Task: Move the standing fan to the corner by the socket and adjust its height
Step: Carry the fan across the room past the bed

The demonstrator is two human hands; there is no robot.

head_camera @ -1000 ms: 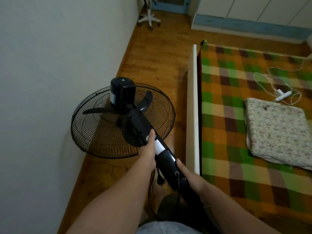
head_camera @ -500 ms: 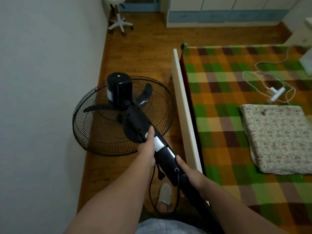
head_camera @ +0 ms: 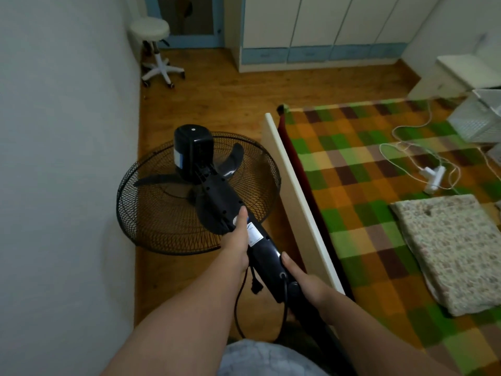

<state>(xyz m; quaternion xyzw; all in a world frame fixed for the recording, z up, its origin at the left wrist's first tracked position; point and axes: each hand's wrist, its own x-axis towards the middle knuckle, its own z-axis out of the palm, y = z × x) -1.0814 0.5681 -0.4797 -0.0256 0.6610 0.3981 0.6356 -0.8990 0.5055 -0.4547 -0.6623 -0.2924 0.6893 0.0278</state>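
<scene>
A black standing fan (head_camera: 193,156) is tipped forward in front of me, its round wire cage (head_camera: 151,213) hanging over the wooden floor between the white wall and the bed. My left hand (head_camera: 237,240) grips the fan's upper column just below the head, thumb laid along it. Lower down, my right hand (head_camera: 303,280) holds the pole near the black clamp where the cord comes out. The fan's black cord (head_camera: 238,316) dangles below my hands. The fan's base is hidden, and no socket is in view.
The white wall (head_camera: 62,172) runs close on the left. A bed with a checked cover (head_camera: 379,185) and cream side board (head_camera: 295,191) fills the right, with a folded blanket (head_camera: 455,251) and white cable (head_camera: 431,172). A white stool (head_camera: 153,50) and wardrobe (head_camera: 311,31) stand at the far end.
My view has lifted and swung right, showing more of the far room, stool and wardrobe. The fan stays tipped forward in both hands, and neither grip has shifted.
</scene>
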